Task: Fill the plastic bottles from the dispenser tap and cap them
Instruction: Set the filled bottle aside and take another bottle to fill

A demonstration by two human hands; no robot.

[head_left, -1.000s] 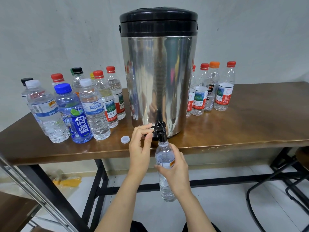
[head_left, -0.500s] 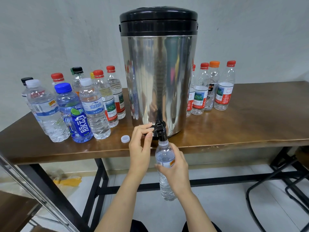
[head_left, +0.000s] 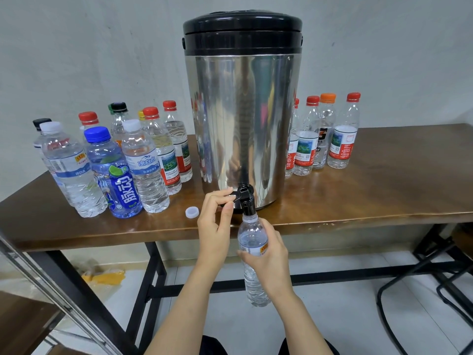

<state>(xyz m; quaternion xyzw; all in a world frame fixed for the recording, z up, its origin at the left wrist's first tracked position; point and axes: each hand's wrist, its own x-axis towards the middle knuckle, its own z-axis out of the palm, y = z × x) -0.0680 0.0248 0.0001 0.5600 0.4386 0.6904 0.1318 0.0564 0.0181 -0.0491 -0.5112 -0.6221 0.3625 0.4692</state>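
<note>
Filling: my left hand (head_left: 217, 221) pinches the tap lever (head_left: 236, 193); my right hand (head_left: 271, 254) grips the bottle (head_left: 252, 237) under the spout (head_left: 247, 208), off the table (head_left: 358, 201) edge; the level is hard to read; next, I'd close the lever, then fetch the cap (head_left: 192, 212).

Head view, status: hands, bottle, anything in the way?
Left hand pinches tap lever. Right hand grips uncapped bottle, mouth up at the spout. Loose white cap on table beside the left hand, not obstructing.

Mirror-polished steel dispenser (head_left: 243, 124) beyond the left hand (head_left: 215, 226), its lid (head_left: 242, 34) and tap (head_left: 246, 198) were black plastic, clear ribbed plastic bottle (head_left: 252, 242) in the right hand (head_left: 271, 254), glossy varnished wooden table (head_left: 358, 201), white plastic cap (head_left: 192, 212).
</note>
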